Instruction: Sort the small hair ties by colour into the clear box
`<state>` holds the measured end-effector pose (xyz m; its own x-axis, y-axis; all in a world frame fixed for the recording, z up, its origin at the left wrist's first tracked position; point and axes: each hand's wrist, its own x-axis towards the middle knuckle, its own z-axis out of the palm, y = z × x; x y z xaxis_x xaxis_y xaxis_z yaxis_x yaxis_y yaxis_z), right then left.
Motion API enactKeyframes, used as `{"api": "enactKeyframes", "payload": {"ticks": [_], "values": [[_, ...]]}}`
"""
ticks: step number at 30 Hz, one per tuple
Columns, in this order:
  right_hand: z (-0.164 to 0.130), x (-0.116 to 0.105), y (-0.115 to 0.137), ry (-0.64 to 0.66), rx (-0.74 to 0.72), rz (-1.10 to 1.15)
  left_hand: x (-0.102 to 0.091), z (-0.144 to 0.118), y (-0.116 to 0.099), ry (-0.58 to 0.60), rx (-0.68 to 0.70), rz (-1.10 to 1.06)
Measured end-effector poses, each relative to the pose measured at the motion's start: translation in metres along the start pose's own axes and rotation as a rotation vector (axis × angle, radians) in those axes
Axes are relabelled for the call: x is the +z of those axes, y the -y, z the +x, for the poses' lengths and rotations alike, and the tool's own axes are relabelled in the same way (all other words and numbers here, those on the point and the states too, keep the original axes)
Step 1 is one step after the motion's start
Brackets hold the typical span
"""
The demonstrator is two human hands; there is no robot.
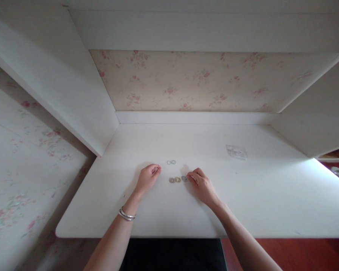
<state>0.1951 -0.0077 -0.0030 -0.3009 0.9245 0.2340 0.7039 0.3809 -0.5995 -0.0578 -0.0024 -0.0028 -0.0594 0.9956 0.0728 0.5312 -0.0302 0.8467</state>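
Observation:
On the white desk, a line of small thin rings lies between my hands: a pinkish cluster [172,180], a yellowish cluster [177,180] and a grey-blue cluster [184,178]. Above them sit a few pale green rings [173,162], partly overlapping. My right hand [201,184] has thumb and forefinger pinched at the right edge of the grey-blue cluster; anything between the tips is too small to make out. To the left of the rings, my left hand [147,178] rests low with its fingers curled and fingertips together. Whether it holds something is hidden.
A clear plastic bag [236,152] lies on the white desk [257,199] to the right and farther back. White panels [53,64] enclose the desk on both sides, with a flowered wall behind. The front edge is near my forearms. Silver bangles [127,215] circle my left wrist.

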Motion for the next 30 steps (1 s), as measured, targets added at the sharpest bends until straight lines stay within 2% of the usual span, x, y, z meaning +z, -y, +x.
{"api": "enactKeyframes", "payload": {"ticks": [6, 12, 16, 25, 30], "values": [[-0.008, -0.001, 0.007, 0.038, -0.007, 0.032, 0.001, -0.001, 0.0, -0.011, 0.011, 0.013], [-0.003, -0.005, 0.008, 0.053, -0.024, 0.073, 0.002, 0.0, 0.0, -0.018, 0.014, 0.049], [0.016, -0.002, 0.006, 0.018, -0.004, 0.047, 0.002, 0.0, 0.001, -0.021, 0.02, 0.029], [0.075, 0.011, 0.018, 0.262, -0.052, -0.223, 0.003, 0.0, 0.004, -0.013, 0.005, -0.031], [0.082, 0.019, 0.018, 0.234, -0.059, -0.245, 0.002, 0.001, 0.004, 0.003, 0.009, -0.034]]}}
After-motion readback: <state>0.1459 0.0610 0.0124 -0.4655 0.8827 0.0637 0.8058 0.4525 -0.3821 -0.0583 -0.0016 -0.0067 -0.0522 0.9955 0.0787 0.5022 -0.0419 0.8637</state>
